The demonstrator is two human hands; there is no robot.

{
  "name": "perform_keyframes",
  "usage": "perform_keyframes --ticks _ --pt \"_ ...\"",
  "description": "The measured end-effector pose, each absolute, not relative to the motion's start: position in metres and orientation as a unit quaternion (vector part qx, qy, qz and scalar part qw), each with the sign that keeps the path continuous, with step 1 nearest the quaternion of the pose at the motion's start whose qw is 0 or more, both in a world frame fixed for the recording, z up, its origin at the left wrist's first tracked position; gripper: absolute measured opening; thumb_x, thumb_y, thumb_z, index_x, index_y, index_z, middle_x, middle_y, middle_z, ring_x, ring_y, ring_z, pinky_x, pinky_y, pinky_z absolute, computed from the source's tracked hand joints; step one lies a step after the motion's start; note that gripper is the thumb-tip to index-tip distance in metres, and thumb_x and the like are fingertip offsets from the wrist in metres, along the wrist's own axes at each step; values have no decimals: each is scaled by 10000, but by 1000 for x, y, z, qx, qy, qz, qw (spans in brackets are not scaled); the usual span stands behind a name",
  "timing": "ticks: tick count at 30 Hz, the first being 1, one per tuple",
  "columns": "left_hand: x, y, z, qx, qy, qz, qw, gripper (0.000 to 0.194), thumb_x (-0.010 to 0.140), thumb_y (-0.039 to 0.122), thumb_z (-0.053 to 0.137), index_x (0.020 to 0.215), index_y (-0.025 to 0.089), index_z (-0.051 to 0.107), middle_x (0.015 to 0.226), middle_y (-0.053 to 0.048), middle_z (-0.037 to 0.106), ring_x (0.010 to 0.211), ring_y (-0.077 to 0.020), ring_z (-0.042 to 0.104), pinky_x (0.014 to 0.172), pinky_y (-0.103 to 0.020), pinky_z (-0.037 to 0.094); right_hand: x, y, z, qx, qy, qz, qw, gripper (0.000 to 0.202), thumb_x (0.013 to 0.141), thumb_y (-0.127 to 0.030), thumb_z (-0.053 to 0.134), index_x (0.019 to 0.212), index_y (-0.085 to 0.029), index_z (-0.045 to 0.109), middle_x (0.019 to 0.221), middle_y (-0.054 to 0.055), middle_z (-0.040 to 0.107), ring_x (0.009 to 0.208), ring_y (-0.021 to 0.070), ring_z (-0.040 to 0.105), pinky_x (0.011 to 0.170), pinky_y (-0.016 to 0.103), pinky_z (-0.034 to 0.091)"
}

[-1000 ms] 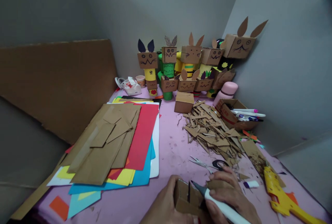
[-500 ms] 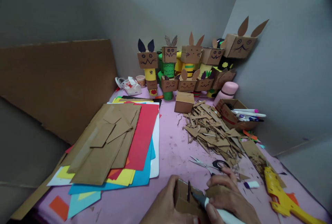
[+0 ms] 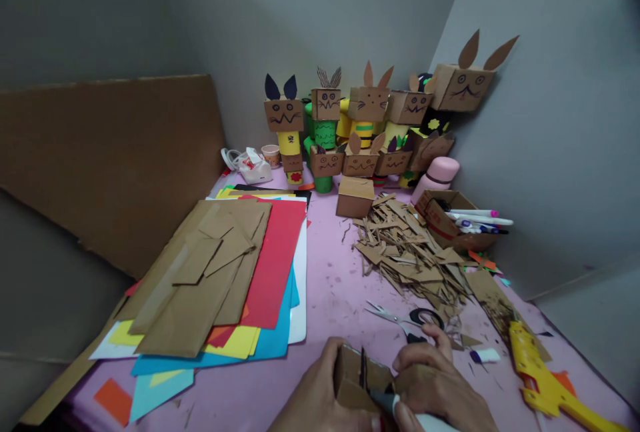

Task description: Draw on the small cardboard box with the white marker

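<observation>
Your lilac tabletop (image 3: 327, 252) is tucked into a corner of plain grey walls (image 3: 320, 5), and it's pretty busy. Far left, you've got a big brown cardboard sheet (image 3: 120, 165) standing up, then flat brown cardboard pieces (image 3: 170, 325) stacked over red, yellow, blue and white paper sheets (image 3: 277, 252). Along the back there's a crowd of cardboard box-headed animal figures (image 3: 369, 107) with drawn faces. Next come the black-handled metal scissors (image 3: 397, 319), a messy heap of brown cardboard scraps (image 3: 400, 245), a pink bottle (image 3: 440, 175), and a yellow glue gun (image 3: 530, 369) at far right.

The small brown cardboard box (image 3: 350, 382) is at the bottom, just right of centre, between your hands. It's got crisp edges and a dark upright mark. Your left hand (image 3: 315, 395) has its fingers gripping the side; your right hand (image 3: 443, 389) has fingers wrapped around a white marker with a grey tip (image 3: 433, 423), angled at the box. Can't tell whether the tip's touching.
</observation>
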State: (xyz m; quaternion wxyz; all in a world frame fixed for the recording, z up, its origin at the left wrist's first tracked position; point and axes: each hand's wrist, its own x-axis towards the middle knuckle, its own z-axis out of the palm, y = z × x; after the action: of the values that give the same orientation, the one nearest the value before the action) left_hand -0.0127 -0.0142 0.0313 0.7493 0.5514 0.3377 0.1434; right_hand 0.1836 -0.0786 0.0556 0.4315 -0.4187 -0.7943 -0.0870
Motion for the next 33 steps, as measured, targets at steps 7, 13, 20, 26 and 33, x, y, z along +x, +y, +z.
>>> perform_keyframes --ticks 7,13,20,26,33 --pt "-13 -13 27 557 329 144 749 624 563 390 896 969 225 452 837 50 545 750 -143 461 641 -265 354 171 -75 51 -453 -727 -99 506 199 903 -113 502 765 -253 474 557 -126 599 591 86 662 1194 415 319" --pt "-13 -13 27 566 327 142 743 592 594 355 900 969 226 460 863 41 551 779 -150 480 670 -269 377 184 -78 54 -414 -796 -62 437 158 915 -134 551 811 -248 518 631 -128 651 691 66 697 1259 342 195" --pt "-12 -12 32 564 326 138 746 566 615 304 882 965 231 442 837 62 538 746 -128 458 658 -258 373 179 -76 57 -429 -770 -104 460 175 936 -155 517 794 -256 510 602 -122 641 658 76 702 1214 346 298" --pt "-11 -12 31 580 351 121 725 562 602 238 876 957 219 440 830 76 527 762 -124 448 666 -254 381 186 -76 57 -433 -772 -126 448 148 856 -117 586 840 -254 531 649 -98 675 696 104 718 1203 345 324" --pt "-14 -13 31 592 342 124 719 558 626 294 884 967 235 447 888 45 536 826 -161 489 732 -285 390 195 -77 45 -425 -783 -143 431 169 821 -124 648 923 -236 574 711 -70 721 762 148 726 1172 393 370"
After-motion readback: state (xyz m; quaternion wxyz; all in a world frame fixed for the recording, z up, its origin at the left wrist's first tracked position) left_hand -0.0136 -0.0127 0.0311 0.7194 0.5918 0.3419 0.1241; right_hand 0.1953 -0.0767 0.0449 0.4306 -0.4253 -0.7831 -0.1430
